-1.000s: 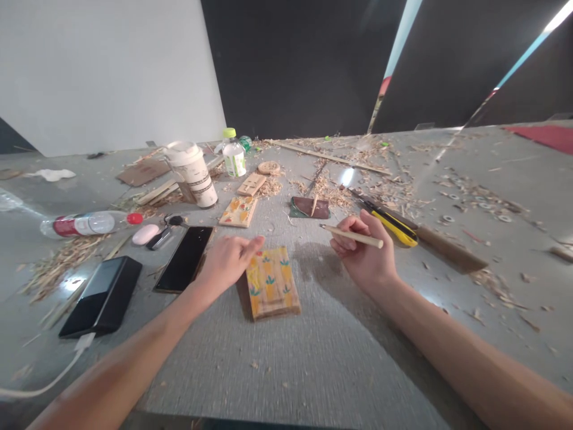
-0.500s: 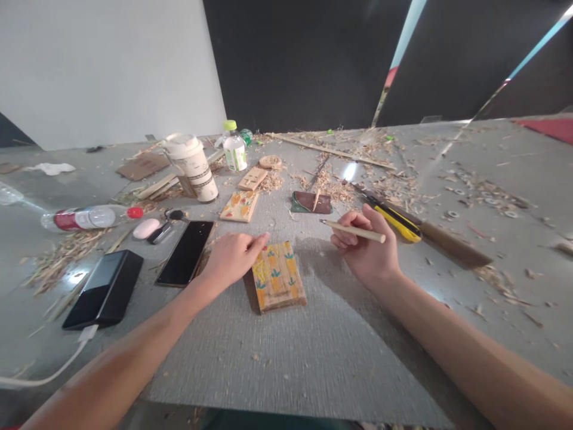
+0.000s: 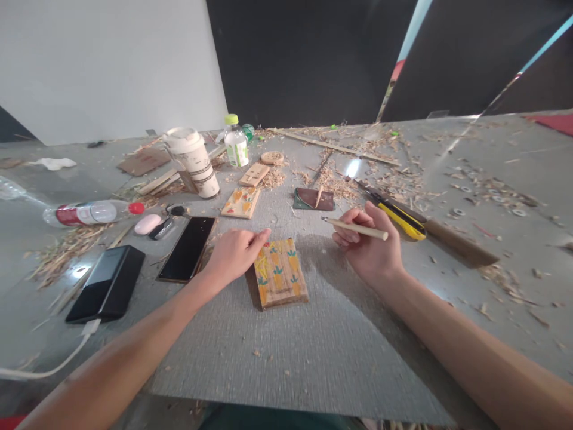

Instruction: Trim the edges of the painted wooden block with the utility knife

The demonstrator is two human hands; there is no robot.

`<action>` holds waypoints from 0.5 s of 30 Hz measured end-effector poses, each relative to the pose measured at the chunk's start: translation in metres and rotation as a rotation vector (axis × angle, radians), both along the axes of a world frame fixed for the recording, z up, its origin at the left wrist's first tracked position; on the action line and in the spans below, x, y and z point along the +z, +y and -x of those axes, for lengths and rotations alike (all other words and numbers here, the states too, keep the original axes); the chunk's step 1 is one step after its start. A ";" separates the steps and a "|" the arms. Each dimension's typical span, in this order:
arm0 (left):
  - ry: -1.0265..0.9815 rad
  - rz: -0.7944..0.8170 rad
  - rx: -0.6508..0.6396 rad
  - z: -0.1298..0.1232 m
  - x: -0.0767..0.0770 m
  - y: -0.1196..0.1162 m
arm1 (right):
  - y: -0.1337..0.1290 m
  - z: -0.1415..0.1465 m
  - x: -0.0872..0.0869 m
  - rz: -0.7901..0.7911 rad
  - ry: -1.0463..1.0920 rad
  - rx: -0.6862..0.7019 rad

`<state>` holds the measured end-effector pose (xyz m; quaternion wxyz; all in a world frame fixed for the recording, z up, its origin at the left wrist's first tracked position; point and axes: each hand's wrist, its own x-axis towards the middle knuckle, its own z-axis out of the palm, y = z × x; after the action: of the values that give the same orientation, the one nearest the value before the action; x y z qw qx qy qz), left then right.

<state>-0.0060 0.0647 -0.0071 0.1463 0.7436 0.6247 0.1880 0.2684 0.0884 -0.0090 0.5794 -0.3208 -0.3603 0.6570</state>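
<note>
A wooden block (image 3: 282, 276) painted with yellow shapes and green leaves lies on the grey table (image 3: 268, 352). My left hand (image 3: 236, 254) is closed at the block's upper left corner, its thumb and fingers pressed against that edge. To the right, my right hand (image 3: 369, 242) holds a pale pen-like stick (image 3: 360, 229) with a dark tip pointing left, clear of the block. Behind the block lie a second painted wooden piece (image 3: 240, 203) and a dark red and green folded pouch (image 3: 308, 199) with a sliver of wood on it.
Left of my left hand are a phone (image 3: 188, 248), a black power bank (image 3: 107, 283) with a white cable, and a lying bottle (image 3: 92, 212). A paper cup (image 3: 194, 162) and upright bottle (image 3: 236, 143) stand behind. At right lies a yellow cutter (image 3: 400, 221) beside a brown blade-shaped object (image 3: 461, 243).
The view has shifted slightly. Both hands keep nearly the same pose, and the block and stick show no clear movement of their own.
</note>
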 end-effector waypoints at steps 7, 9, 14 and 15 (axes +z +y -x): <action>-0.031 -0.002 -0.017 0.001 0.001 -0.001 | -0.001 0.001 0.001 0.010 -0.013 0.002; -0.053 0.009 -0.040 0.000 0.002 -0.002 | -0.001 0.001 0.001 0.016 -0.005 0.000; -0.036 -0.012 -0.066 -0.001 0.005 -0.004 | -0.002 0.001 0.002 0.019 -0.013 -0.001; -0.033 -0.014 -0.064 -0.001 0.005 -0.004 | -0.002 0.001 0.002 0.021 -0.017 -0.002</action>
<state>-0.0051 0.0610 -0.0021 0.1574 0.7610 0.5968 0.2000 0.2677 0.0869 -0.0074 0.5736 -0.3327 -0.3581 0.6573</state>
